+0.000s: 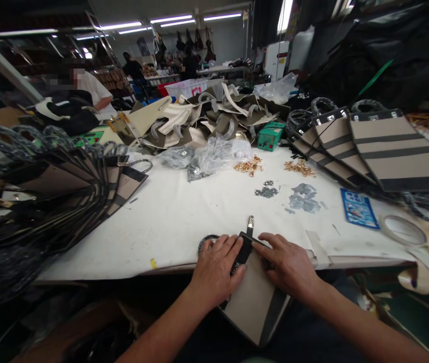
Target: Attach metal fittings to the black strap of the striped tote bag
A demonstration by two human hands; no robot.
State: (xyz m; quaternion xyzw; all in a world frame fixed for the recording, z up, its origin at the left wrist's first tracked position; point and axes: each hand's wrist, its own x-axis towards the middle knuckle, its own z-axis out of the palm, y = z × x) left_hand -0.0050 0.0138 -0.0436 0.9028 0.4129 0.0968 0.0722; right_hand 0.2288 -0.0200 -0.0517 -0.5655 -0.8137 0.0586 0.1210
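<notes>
A beige and dark handbag panel [255,297] lies tilted over the front edge of the table, its lower part hanging toward my lap. My left hand [216,267] grips its left side, fingers laid over the black strip at the upper end and thumb bent across it. My right hand [290,262] holds the upper right edge, fingers curled. Beyond the fingertips a black tab with a shiny metal end [250,226] sticks out onto the table. Part of a dark looped handle [204,244] shows behind my left hand. The panel's underside is hidden.
Striped panels with handles [399,143] are stacked at right, and more dark ones [97,186] at left. Small metal plates [304,197], gold-coloured fittings [252,165], a blue packet [358,207] and a tape roll [403,231] lie on the table [169,217]. A person sits far left.
</notes>
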